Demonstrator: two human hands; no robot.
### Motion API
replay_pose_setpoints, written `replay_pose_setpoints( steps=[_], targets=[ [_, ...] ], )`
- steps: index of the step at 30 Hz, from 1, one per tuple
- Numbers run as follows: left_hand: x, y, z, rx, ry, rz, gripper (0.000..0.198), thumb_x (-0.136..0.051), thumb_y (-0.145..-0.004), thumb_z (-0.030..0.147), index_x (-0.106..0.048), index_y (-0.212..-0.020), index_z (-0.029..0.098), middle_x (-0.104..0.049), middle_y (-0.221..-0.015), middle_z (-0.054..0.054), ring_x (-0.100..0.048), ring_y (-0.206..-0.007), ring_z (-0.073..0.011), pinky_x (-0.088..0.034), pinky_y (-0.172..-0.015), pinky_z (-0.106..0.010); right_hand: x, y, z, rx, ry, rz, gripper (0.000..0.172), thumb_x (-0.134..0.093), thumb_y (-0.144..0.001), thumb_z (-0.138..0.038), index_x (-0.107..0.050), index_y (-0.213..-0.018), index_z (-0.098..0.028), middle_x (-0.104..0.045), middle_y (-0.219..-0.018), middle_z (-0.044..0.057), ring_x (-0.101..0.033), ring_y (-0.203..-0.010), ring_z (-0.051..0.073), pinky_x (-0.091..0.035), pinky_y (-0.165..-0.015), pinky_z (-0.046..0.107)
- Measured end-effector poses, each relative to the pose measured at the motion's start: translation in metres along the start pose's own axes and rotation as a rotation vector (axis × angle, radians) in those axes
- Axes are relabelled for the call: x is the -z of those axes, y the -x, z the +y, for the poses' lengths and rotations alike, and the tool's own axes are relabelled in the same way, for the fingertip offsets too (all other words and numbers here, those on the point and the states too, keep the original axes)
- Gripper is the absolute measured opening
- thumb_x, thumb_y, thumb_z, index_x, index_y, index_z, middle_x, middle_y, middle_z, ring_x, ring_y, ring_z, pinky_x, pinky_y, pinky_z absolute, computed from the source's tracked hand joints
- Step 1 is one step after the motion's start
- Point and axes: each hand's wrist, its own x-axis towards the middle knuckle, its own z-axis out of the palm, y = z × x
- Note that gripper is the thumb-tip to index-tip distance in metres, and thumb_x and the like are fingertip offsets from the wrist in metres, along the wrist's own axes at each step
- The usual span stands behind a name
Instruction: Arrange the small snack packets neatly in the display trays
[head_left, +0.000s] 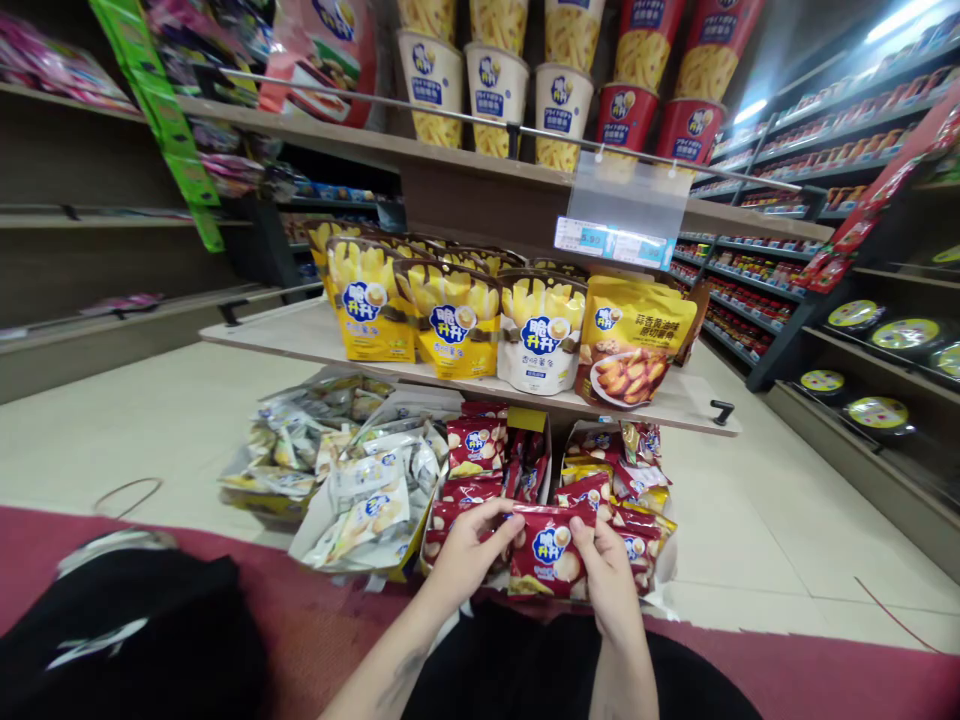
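- I count two hands on my feed, both on one red packet (547,555). It stands upright, printed face towards me, over the two red-filled boxes and in front of the wearer's black-clad legs (502,660).
- The left hand (469,555) is nearly closed, pinching the packet's upper left corner between thumb and fingers.
- The right hand (606,575) pinches the upper right side likewise, thumb on the front, other fingers mostly hidden from me.
- Four boxes sit on the floor: the leftmost box (259,500) and the second box (306,535) hold pale packets; the third box (429,525) and the fourth box (666,572) hold mostly red ones. They overlap too much for me to count.
- On the low shelf (697,408) I count four pouches in front: two yellow pouches (456,335), one white pouch (541,345) and one gold-and-brown pouch (626,345), with more behind.
- Above, I see five stacks of cups, two tiers in view: three pale stacks (495,90), two red stacks (628,112).
- Two price labels (581,238) hang beneath.
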Motion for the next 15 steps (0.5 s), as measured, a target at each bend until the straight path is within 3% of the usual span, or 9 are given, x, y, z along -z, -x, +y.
replay_pose_setpoints(
  steps=[2, 5, 7, 10, 13, 15],
  targets=[
    [0.001, -0.001, 0.0, -0.016, 0.035, 0.008, 0.027, -0.062, -0.082, 0.044, -0.066, -0.082, 0.018, -0.066, -0.064, -0.002, -0.06, -0.054, -0.0144, -0.051, -0.056, -0.027, 0.0, 0.001, -0.001, -0.009, 0.01, -0.049, 0.035, -0.065, -0.083, -0.053, -0.07, -0.088, -0.019, -0.071, -0.078, 0.003, -0.065, -0.07, 0.016, -0.052, -0.07, 0.027],
    [0.007, -0.005, -0.003, -0.15, 0.018, 0.163, 0.027, -0.062, -0.082, 0.039, -0.06, -0.067, 0.018, -0.07, -0.086, -0.008, -0.067, -0.081, -0.0196, -0.054, -0.077, -0.033, 0.0, 0.001, -0.001, -0.022, 0.087, -0.107, 0.036, -0.065, -0.082, -0.053, -0.071, -0.081, -0.018, -0.07, -0.072, 0.002, -0.065, -0.069, 0.016, -0.052, -0.071, 0.028],
    [0.01, -0.008, -0.004, -0.168, 0.014, 0.211, 0.023, -0.061, -0.082, 0.04, -0.062, -0.074, 0.018, -0.07, -0.096, -0.01, -0.067, -0.094, -0.0222, -0.053, -0.086, -0.037, -0.002, -0.001, 0.0, -0.009, 0.121, -0.08, 0.037, -0.067, -0.081, -0.054, -0.07, -0.078, -0.017, -0.069, -0.07, 0.002, -0.065, -0.068, 0.017, -0.052, -0.07, 0.028],
    [0.009, -0.007, -0.003, -0.06, 0.046, 0.032, 0.037, -0.064, -0.08, 0.043, -0.062, -0.109, 0.019, -0.071, -0.102, -0.01, -0.068, -0.096, -0.0232, -0.054, -0.085, -0.037, -0.008, -0.002, 0.003, 0.05, 0.066, 0.112, 0.038, -0.066, -0.08, -0.055, -0.071, -0.086, -0.018, -0.071, -0.075, 0.003, -0.066, -0.073, 0.019, -0.053, -0.071, 0.031],
    [0.001, -0.002, -0.008, 0.013, 0.027, -0.24, 0.042, -0.068, -0.079, 0.042, -0.062, -0.112, 0.018, -0.071, -0.106, -0.011, -0.068, -0.098, -0.0246, -0.054, -0.087, -0.037, -0.015, -0.002, 0.006, 0.085, 0.052, 0.245, 0.038, -0.064, -0.082, -0.054, -0.07, -0.09, -0.018, -0.071, -0.075, 0.003, -0.067, -0.074, 0.02, -0.054, -0.073, 0.032],
    [0.0, -0.003, -0.015, 0.009, -0.014, -0.298, 0.041, -0.067, -0.08, 0.041, -0.062, -0.112, 0.016, -0.071, -0.108, -0.011, -0.068, -0.099, -0.0246, -0.053, -0.089, -0.038, -0.017, -0.002, 0.006, 0.084, 0.068, 0.246, 0.037, -0.065, -0.083, -0.051, -0.069, -0.098, -0.018, -0.073, -0.086, 0.005, -0.068, -0.081, 0.021, -0.053, -0.078, 0.033]
  ],
)
